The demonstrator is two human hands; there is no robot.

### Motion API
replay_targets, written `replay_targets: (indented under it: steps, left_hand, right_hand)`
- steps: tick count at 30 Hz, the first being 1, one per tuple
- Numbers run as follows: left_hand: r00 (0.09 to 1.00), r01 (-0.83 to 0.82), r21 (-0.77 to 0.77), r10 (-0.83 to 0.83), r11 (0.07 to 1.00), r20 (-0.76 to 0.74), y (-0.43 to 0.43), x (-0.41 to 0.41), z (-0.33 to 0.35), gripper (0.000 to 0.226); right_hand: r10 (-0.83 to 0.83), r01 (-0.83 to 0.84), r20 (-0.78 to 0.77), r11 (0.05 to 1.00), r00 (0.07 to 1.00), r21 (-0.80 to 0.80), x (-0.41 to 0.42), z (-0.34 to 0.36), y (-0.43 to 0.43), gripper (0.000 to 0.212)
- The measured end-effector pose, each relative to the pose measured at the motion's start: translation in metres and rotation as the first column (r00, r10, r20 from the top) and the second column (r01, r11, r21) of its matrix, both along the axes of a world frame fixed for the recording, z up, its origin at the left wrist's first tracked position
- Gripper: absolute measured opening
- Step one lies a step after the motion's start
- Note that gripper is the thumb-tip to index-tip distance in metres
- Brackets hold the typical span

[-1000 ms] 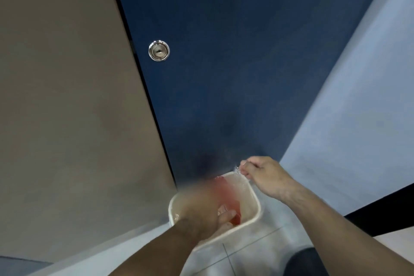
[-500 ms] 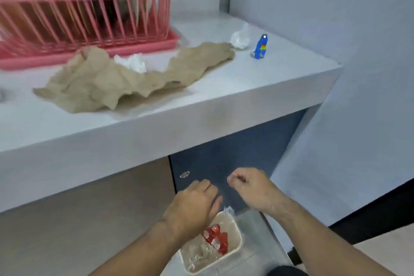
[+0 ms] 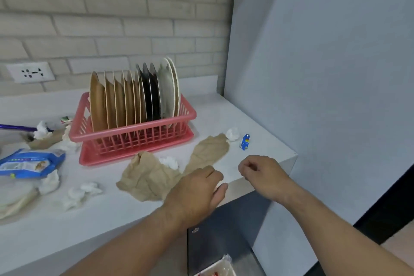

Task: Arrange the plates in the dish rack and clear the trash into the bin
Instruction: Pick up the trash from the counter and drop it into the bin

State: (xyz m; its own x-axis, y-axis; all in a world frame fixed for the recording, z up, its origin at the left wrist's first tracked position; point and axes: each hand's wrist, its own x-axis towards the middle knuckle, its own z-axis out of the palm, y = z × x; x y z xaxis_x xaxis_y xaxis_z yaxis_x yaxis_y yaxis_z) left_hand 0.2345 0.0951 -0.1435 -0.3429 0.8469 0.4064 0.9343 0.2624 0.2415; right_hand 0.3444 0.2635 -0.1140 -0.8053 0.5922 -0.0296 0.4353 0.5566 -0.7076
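Since it's crumpled, brown paper [image 3: 147, 179]: light, soft; we pinch a raised fold.
Left hand [image 3: 197, 192]: fingers relaxed, empty.
Right hand [image 3: 262, 175]: fingers curled, empty.

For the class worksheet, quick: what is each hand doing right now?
Left hand: relaxed, loosely curled by the brown paper, holding nothing.
Right hand: fingers curled, nothing visible in it.

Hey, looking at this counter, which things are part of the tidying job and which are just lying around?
Job: plates, pink dish rack, crumpled brown paper, white tissue wads, blue wrapper, bin.
Just lying about: wall socket, purple handle, blue wipes pack.
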Motion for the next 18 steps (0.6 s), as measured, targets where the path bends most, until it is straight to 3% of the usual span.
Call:
replay_targets:
  steps: [7, 14, 18]
  left_hand:
    - [0.993, -0.072, -0.023, 0.074, 0.997, 0.088, 0.009, -0.012, 0.026, 0.037]
    - [0.979, -0.162, -0.052, 0.167, 0.985, 0.115, 0.062, -0.039, 0.021, 0.032]
    - [0.971, -0.192, -0.085, 0.202, 0.978, 0.127, 0.103, -0.065, 0.014, 0.032]
  right_hand:
    - [-0.077, 0.073, 0.038, 0.993, 0.996, 0.097, -0.006, 0.002, 0.024, 0.011]
    - [-0.115, 0.074, 0.150, 0.964, 0.982, 0.255, -0.050, -0.011, 0.090, 0.029]
    - [-0.052, 0.001, 0.199, 0.968, 0.979, 0.250, -0.085, -0.022, 0.128, 0.046]
